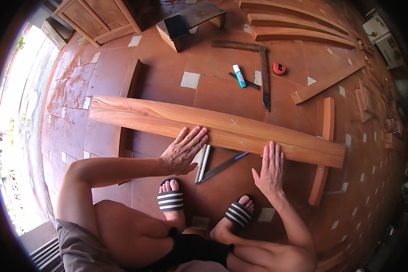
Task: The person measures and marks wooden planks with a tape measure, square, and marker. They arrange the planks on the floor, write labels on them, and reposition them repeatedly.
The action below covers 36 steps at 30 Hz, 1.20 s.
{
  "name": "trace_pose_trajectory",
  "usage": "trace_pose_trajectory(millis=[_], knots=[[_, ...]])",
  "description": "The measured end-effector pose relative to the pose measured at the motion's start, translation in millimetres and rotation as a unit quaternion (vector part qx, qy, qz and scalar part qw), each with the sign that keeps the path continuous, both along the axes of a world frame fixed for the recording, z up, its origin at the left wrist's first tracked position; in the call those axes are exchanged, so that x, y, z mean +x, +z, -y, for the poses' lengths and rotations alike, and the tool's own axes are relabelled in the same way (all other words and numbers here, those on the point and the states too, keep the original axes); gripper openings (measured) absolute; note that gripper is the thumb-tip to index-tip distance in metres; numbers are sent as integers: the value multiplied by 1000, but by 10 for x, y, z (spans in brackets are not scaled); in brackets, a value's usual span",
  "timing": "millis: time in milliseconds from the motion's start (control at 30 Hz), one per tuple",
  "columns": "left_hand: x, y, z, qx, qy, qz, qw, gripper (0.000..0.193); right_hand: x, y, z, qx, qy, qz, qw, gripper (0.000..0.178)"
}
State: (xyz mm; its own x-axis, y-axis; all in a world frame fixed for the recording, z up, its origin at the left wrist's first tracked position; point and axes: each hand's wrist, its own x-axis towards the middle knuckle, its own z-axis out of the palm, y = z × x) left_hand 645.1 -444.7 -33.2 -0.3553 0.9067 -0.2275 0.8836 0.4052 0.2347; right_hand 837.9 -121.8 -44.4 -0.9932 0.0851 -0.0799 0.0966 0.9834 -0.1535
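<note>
Two reddish-brown wooden beams lie side by side across the floor in front of me, the far beam (pixel 167 110) against the near beam (pixel 161 129). Each bears a small white cross mark. My left hand (pixel 182 152) is flat, fingers stretched out on the near beam left of its middle. Farther right, my right hand (pixel 270 174) rests its straight fingertips on the same beam's front edge, thumb apart. Neither hand grips anything. Partly under the beams, between my hands, are a metal-edged triangular tool (pixel 203 164) and a blue pen (pixel 241 155).
Crosspieces support the beams: a left wooden piece (pixel 132 86) and a right one (pixel 319 183). Beyond lie a large wooden square (pixel 264 72), a white-and-teal tube (pixel 239 76) and a red tape measure (pixel 279 68). Curved timbers (pixel 299 35) and a low bench (pixel 195 18) stand farther back.
</note>
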Motion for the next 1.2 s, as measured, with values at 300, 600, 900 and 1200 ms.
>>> trace_pose_trajectory(millis=[300,600,900,1200], knots=[[-54,115,-79,18,20,17,999,111,-58,67,36,28,-2,22,999,115],[-150,29,-122,12,4,19,1000,112,-42,23,89,45,-10,7,999,115],[-225,-181,-199,70,2,-2,998,87,-53,52,153,61,-10,-8,998,116],[-260,-247,-184,47,1,34,998,87,-52,35,182,59,-31,3,998,115]])
